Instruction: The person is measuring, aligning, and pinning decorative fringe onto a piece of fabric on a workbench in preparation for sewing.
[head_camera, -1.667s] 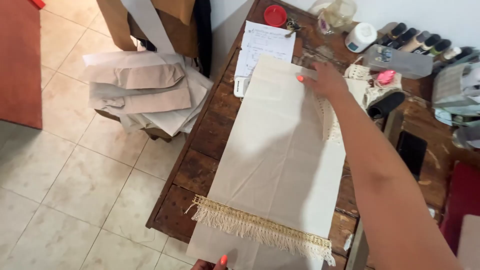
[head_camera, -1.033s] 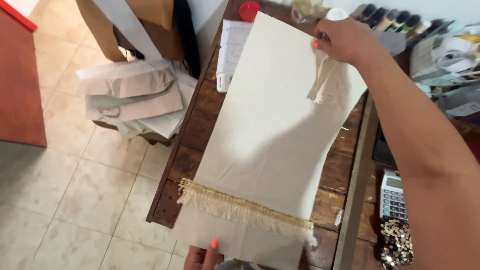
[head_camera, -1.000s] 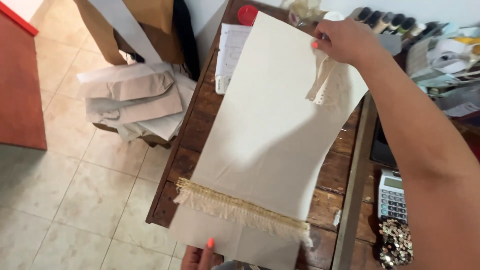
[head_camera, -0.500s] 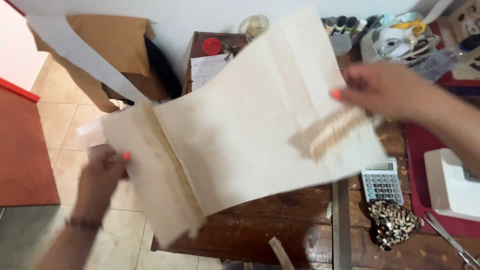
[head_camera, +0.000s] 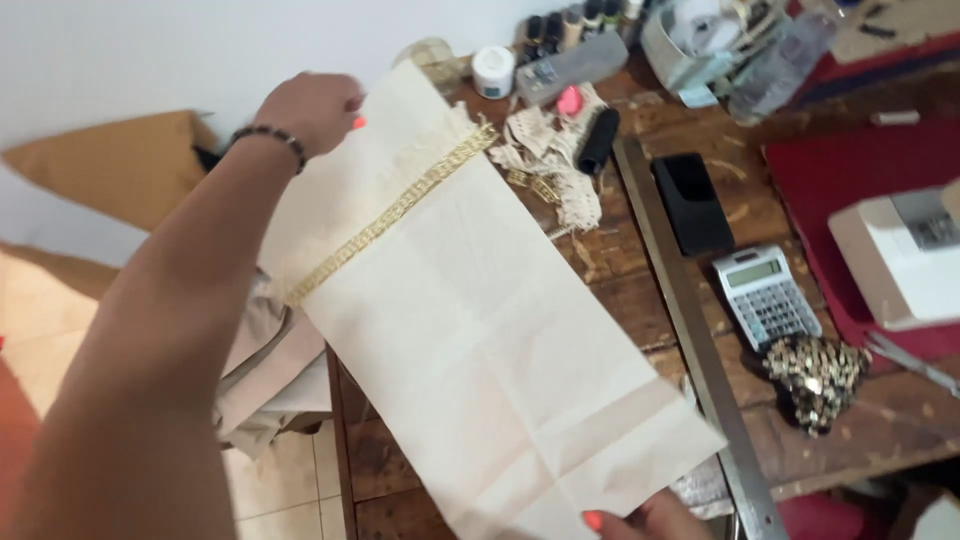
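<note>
Head view: left hand (head_camera: 308, 108) and right hand (head_camera: 650, 518) grip the cream gold-trimmed cloth panel (head_camera: 470, 310), now turned end-for-end, trim at upper left.

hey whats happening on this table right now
A person is holding a long cream cloth panel stretched over a wooden worktable. The left hand grips the far end, just beyond a band of gold trim sewn across the cloth; the right hand pinches the near end. Beside the cloth lie a long metal ruler, a calculator, a dark phone and loose lace.
</note>
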